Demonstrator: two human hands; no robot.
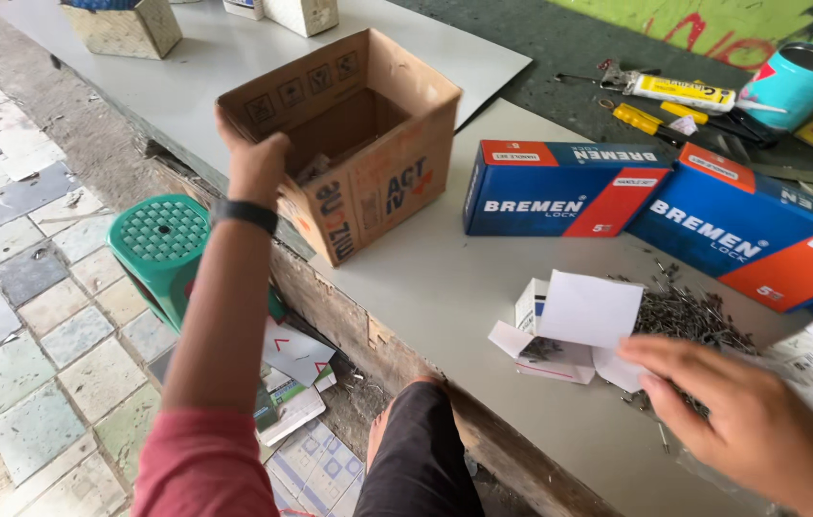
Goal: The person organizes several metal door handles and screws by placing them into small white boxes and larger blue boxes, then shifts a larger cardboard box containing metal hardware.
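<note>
Item: open brown cardboard carton (368,144), standing tilted at the near-left edge of the grey worktable (445,287), one corner overhanging. Flaps up; inside, as far as can be seen, only a few small pieces low against the near wall, otherwise bare bottom.

Left hand (255,163): reaches over the carton's near-left rim, fingers curled down inside and hidden, so whether they clutch anything cannot be told. Black band on the wrist; red sleeve on the upper arm.

Right hand (746,421): at the near-right of the worktable, fingers loosely spread and laid flat, tips touching a small opened white paper box (569,325) with its flap raised.

Just beyond that box: a heap of small dark metal screws (693,316), loose on the tabletop, a few strays towards the near edge. The heap is unsorted and the carton nearly empty, so most of the handling appears undone.

Behind the heap: two long blue-and-red retail boxes (559,187), side by side, closed.

Far-right corner: yellow-handled screwdriver (641,118), yellow tube (684,93), teal tin can (794,81).

Far edge: a second pale board carrying small patterned boxes (124,24).

Off the table, left: green plastic stool (162,244) on a tiled floor, with papers (296,378) scattered below the edge.
</note>
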